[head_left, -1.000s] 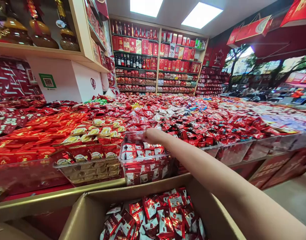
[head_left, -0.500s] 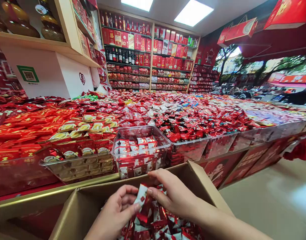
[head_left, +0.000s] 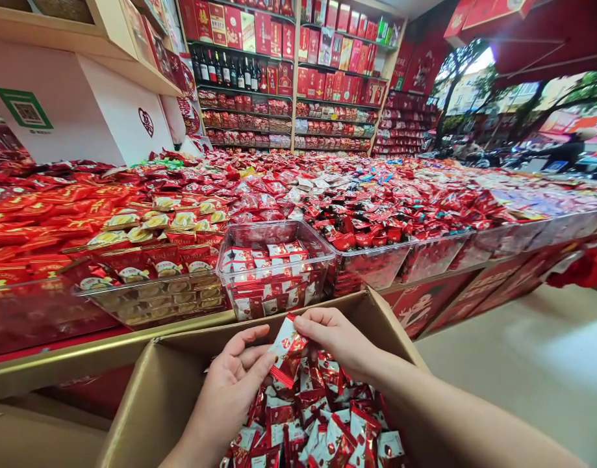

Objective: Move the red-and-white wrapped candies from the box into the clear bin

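A small red-and-white candy packet (head_left: 287, 351) is held up above an open cardboard box (head_left: 169, 374). My right hand (head_left: 334, 338) pinches its upper end between thumb and fingers. On the packet's left edge presses the thumb of my left hand (head_left: 240, 377); the fingers curl behind, and the index finger stretches away. Below both hands, many similar loose candy packets (head_left: 327, 432) fill the box. Just beyond the box, a clear plastic bin (head_left: 279, 266) holds similar packets stacked in rows, with its upper part unfilled.
Durian snack packets (head_left: 164, 263) fill the bin to the left. Dark red packets (head_left: 364, 227) heap up on the right. A gold-edged ledge (head_left: 108, 348) runs along the display front. Behind stand shelves with bottles (head_left: 225, 68) and red boxes. Pale floor (head_left: 512, 344) lies at right.
The packet has been lifted slightly and turned, so more of its printed face shows. My right hand has closed on its upper end. The view has tilted down, showing more of the box.
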A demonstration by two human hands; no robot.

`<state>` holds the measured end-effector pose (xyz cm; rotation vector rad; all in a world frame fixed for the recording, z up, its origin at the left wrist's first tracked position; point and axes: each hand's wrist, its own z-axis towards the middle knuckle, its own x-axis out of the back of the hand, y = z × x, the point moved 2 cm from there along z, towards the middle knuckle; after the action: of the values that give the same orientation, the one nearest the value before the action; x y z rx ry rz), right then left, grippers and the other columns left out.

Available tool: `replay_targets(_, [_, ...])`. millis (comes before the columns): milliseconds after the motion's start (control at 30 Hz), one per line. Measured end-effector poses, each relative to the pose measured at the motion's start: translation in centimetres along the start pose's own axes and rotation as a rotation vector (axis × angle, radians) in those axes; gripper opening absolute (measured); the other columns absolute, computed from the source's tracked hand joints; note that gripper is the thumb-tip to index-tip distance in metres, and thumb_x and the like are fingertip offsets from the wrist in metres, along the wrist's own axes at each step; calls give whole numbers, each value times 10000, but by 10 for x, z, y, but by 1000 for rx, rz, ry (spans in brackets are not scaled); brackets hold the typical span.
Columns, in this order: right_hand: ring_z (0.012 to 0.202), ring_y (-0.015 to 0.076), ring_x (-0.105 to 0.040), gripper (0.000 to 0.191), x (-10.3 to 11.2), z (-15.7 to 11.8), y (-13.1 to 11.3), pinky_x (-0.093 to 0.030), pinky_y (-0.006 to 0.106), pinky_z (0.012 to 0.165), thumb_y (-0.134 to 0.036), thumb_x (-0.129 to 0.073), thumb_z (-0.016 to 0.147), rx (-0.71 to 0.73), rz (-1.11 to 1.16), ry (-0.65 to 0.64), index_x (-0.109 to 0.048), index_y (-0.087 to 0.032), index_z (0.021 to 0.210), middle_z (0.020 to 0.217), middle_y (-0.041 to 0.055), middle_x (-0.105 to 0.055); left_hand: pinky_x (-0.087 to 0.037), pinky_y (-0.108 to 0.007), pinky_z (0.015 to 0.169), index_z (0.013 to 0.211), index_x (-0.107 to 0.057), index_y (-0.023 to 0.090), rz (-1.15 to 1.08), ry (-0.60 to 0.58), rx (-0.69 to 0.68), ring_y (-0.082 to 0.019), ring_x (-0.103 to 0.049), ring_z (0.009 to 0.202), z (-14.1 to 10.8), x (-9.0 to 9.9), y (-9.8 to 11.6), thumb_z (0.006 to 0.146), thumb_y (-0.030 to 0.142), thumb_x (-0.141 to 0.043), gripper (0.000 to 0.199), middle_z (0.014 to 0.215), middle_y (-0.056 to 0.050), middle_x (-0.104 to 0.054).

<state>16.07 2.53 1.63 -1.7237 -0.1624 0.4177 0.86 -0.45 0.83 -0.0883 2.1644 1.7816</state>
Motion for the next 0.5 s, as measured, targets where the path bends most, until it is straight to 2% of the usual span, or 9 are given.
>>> replay_targets(67, [439,47,-413,343,3,1,1,-306,183,429,-450,-553,681,4,0,7,-522,-112,632,545,-14,-501,-483,-287,641,1077,-398,198,-5,-26,18,-161,-619,637,1,-1,-2,664,268,-645,486,772,-30,-678])
replay_targets(267, [453,57,-417,370,4,2,2,-332,195,460,-481,-545,669,18,-58,18,-526,-114,626,533,-13,-503,-417,-223,554,1141,-344,165,153,-97,38,-126,-565,548,0,-2,-5,707,280,-595,514,566,12,-629])
replay_targets(400, [457,61,-400,307,10,5,11,-305,183,440,-421,-509,712,-17,-425,-45,-547,-124,645,525,-14,-494,-392,-238,541,1201,-296,169,269,-220,114,-134,-537,550,2,5,-23,710,334,-561,582,617,12,-596])
replay_targets(467, [497,67,-413,222,15,5,16,-299,173,448,-349,-514,713,5,-678,-92,-585,-139,705,575,-9,-526,-377,-236,553,1149,-406,189,516,-245,122,-143,-530,584,4,15,-38,690,320,-567,504,636,18,-577])
replay_targets(500, [520,73,-430,186,16,4,18,-303,171,458,-318,-522,703,15,-800,-123,-602,-155,740,601,-8,-545,-371,-238,553,1052,-505,206,685,-255,114,-153,-533,598,4,21,-47,665,308,-586,408,646,16,-583])
